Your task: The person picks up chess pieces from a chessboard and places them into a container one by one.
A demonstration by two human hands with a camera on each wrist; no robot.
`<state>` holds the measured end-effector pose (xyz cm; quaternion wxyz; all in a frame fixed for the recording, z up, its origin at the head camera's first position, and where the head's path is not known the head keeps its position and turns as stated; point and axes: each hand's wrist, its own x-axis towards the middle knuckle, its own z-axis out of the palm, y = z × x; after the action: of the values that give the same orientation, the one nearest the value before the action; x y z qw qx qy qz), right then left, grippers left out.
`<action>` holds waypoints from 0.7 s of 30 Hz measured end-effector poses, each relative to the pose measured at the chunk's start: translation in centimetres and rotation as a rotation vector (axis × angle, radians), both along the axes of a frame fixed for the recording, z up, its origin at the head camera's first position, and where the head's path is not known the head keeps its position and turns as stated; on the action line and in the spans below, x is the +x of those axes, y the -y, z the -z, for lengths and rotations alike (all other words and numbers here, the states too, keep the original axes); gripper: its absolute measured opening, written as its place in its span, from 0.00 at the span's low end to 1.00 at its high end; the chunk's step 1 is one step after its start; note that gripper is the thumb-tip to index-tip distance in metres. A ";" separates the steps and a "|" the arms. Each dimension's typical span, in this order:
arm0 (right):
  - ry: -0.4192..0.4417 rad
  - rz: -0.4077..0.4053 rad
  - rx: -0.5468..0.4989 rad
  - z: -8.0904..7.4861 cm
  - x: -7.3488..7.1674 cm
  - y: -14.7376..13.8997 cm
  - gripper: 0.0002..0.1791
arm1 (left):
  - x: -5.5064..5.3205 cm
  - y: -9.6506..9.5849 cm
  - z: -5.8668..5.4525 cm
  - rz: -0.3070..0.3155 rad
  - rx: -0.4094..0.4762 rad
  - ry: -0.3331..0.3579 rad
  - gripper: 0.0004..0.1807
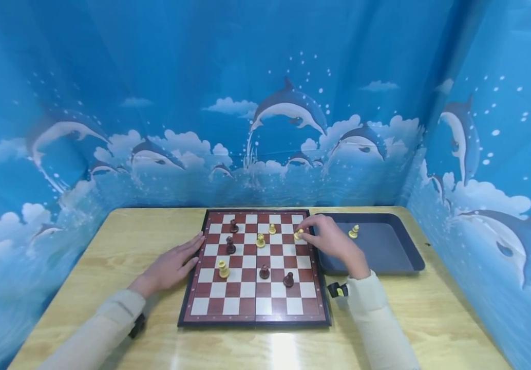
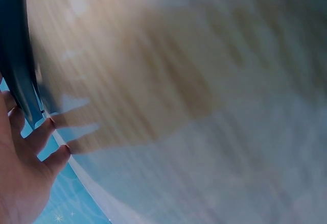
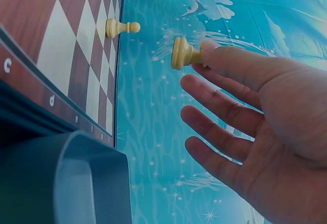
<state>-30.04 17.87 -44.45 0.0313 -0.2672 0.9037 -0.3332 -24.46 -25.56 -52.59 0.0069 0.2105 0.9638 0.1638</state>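
Note:
My right hand (image 1: pixel 335 241) pinches a cream chess piece (image 3: pixel 184 54) between thumb and forefinger, its head hidden by the thumb. The piece's base faces the chessboard (image 1: pixel 251 318), raised above its right-hand columns, and the other three fingers are spread. My left hand (image 1: pixel 173 264) rests by the board's left edge, fingers extended, fingertips at the frame. On the squares stand a cream pawn (image 1: pixel 272 228), a cream piece with a wider top (image 1: pixel 260 240), a tall cream piece (image 1: pixel 223 269), a dark pawn (image 1: pixel 288 279) and several other dark pieces (image 1: pixel 230 245).
A dark grey tray (image 1: pixel 385 257) sits along the board's right side with one cream chess piece (image 1: pixel 354 232) standing in it. The wooden table (image 1: pixel 145 231) meets a blue dolphin-print curtain (image 1: pixel 177 103) at the back and sides.

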 end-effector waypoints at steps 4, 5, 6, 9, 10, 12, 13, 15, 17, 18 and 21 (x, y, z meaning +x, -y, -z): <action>-0.029 0.001 0.001 0.2 0.0 -0.2 0.05 | 0.1 0.0 -0.1 0.001 0.004 -0.001 0.32; -0.034 0.006 0.003 0.2 0.0 -0.2 0.05 | 0.1 0.0 -0.1 0.002 0.007 -0.001 0.32; -0.036 0.012 0.002 0.2 0.1 -0.2 0.05 | 0.1 0.0 -0.1 0.004 0.007 -0.001 0.32; -0.043 0.017 0.012 0.4 0.1 -0.5 0.04 | 0.2 -0.1 0.2 0.005 0.010 -0.001 0.32; -0.045 0.018 0.010 0.4 0.0 -0.5 0.04 | 0.2 -0.1 0.3 0.000 0.009 -0.001 0.32; -0.053 0.019 0.008 0.6 0.0 -0.6 0.05 | 0.2 0.0 0.5 -0.010 0.001 -0.005 0.32; -0.058 0.020 0.008 0.7 -0.1 -0.6 0.05 | 0.1 0.0 0.5 -0.013 0.001 -0.006 0.32; -0.069 0.024 0.004 0.8 -0.2 -0.7 0.05 | 0.1 0.1 0.6 -0.013 0.000 -0.007 0.32; -0.076 0.037 -0.005 0.9 -0.2 -0.7 0.06 | 0.1 0.2 0.6 -0.005 0.006 -0.007 0.32; -0.079 0.045 -0.009 1.0 -0.2 -0.8 0.06 | 0.2 0.2 0.6 -0.003 0.007 -0.007 0.32; -0.079 0.060 -0.018 1.2 -0.2 -1.0 0.09 | 0.2 0.2 0.6 0.005 0.010 -0.011 0.32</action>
<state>-30.25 18.88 -45.66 -0.0166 -0.2533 0.9087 -0.3314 -24.25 -25.78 -53.19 0.0011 0.2138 0.9624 0.1675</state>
